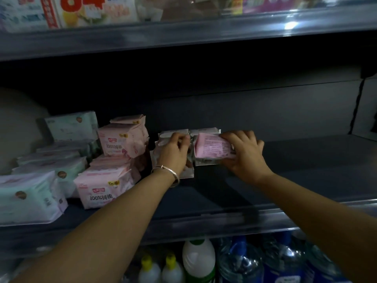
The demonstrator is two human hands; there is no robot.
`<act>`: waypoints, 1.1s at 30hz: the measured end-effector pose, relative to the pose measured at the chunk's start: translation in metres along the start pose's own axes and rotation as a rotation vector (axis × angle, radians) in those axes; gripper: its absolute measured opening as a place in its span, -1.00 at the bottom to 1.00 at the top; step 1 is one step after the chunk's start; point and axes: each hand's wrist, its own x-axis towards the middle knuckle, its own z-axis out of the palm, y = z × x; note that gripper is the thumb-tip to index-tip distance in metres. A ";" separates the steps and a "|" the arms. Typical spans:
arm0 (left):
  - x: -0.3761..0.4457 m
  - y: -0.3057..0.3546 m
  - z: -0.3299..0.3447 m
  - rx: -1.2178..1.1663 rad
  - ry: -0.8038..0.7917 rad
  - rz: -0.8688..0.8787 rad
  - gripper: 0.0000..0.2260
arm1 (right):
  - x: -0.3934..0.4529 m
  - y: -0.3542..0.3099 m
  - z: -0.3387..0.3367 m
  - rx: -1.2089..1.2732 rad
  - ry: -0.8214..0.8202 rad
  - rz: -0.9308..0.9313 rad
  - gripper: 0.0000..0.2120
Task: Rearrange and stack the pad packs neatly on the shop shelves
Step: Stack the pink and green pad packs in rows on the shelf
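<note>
Pink pad pack [213, 146] in right hand [244, 152], beside left hand [175, 154].

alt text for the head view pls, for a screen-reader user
A person's right hand grips a pink pad pack over a low stack of packs mid-shelf, while the left hand holds the pale packs beside it. Pink and green packs are piled at left; bottles stand on the shelf below.
</note>
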 end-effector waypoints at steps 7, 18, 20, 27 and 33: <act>-0.014 0.026 -0.006 -0.538 -0.289 -0.470 -0.72 | -0.019 -0.002 -0.012 -0.018 -0.046 -0.254 -0.46; -0.016 0.013 -0.003 -0.586 -0.365 -0.288 -0.28 | -0.014 0.007 -0.036 1.090 -0.263 0.600 -0.16; -0.015 0.008 0.000 -0.475 -0.417 -0.250 -0.22 | -0.012 0.005 -0.033 1.082 -0.278 0.574 -0.23; -0.006 -0.018 0.010 0.055 -0.104 0.044 -0.50 | -0.005 0.023 -0.006 0.536 -0.201 0.470 -0.47; -0.005 -0.042 0.017 0.143 -0.070 0.073 -0.59 | 0.012 0.023 0.032 0.388 -0.159 0.366 -0.55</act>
